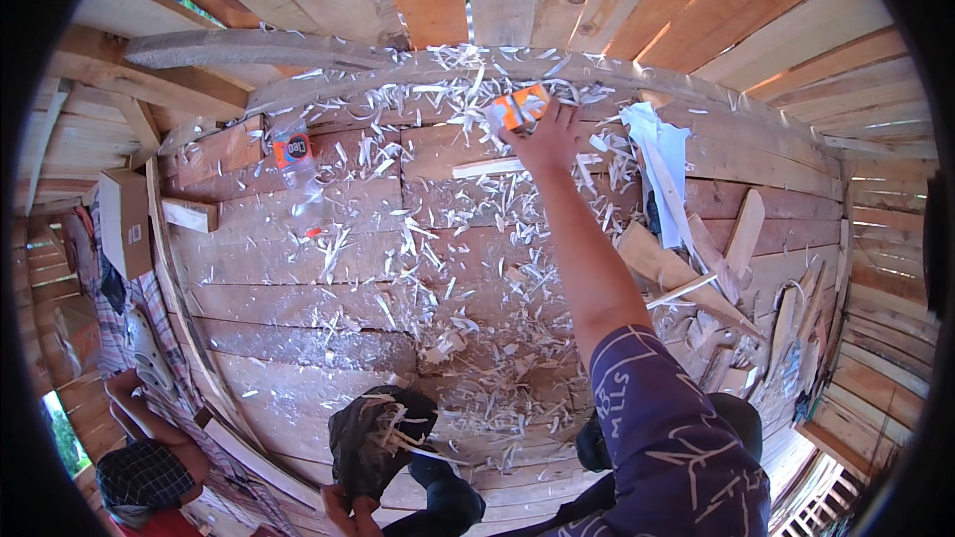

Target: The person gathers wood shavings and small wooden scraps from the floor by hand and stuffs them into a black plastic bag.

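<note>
My right arm stretches far forward over the wooden boards. At its end my right hand is closed around a small orange and white box, near the far beam among wood shavings. Most of its fingertips are hidden behind the box and the hand itself. Low in the view, my left hand grips the rim of a black plastic bag. Curled wood shavings show in the bag's mouth. A thin wooden strip lies just below my right hand.
Shavings litter the plank floor. A clear plastic bottle with an orange label lies left. Wood offcuts and a pale blue sheet lie right. At left are a cardboard box and another person.
</note>
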The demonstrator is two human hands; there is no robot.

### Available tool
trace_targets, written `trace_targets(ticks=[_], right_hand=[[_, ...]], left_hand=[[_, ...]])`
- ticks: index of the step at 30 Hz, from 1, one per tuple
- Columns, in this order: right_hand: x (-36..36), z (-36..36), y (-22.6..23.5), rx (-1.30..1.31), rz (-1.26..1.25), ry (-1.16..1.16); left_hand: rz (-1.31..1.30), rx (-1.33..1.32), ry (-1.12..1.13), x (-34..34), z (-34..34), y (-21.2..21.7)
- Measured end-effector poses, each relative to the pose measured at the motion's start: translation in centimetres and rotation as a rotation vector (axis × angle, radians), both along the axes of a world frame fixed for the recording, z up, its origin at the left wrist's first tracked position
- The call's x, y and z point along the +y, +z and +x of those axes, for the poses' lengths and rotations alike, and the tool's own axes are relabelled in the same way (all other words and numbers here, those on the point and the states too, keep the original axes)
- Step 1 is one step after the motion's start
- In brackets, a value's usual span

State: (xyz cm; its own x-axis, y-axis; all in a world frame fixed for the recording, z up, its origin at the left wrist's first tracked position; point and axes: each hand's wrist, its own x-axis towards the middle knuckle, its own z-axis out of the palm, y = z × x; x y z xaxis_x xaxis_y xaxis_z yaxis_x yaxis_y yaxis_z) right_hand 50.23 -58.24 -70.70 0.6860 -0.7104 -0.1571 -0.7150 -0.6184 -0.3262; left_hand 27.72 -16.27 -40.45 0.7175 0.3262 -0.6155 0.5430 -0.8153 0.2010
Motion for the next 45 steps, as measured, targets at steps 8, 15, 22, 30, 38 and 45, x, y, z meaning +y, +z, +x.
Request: trace_targets(ticks=[8,15,22,30,38,45], right_hand=[[2.7,-7.8,-3.6,-0.15,0.072,0.359],[3.1,-12.9,3.1,-0.362,0.152,0.129],[16.0,-12.6,18.2,-0.7,1.063,0.721],[25.6,-13.8,15.8,0.206,0.808,1.354],[26.0,-12.6,14.4,0.401,0.567,1.436],[30.9,-13.4,12.2,0.476,0.419,1.209]], left_hand=[[-0.131,-0.07,-0.038,-0.8,0.8,1.0],[-0.438,-0.221,-0.02,-1.0,2.5,-2.5],[-0.716,-0.025,0.045,-0.1,5.1,-4.2],[-0.622,-0.068,-0.036,0.7,6.8,-6.7],[-0.389,-0.17,-0.033,2.8,6.7,-6.1],[-0.459,-0.195,-0.161,2.3,6.0,-6.2]])
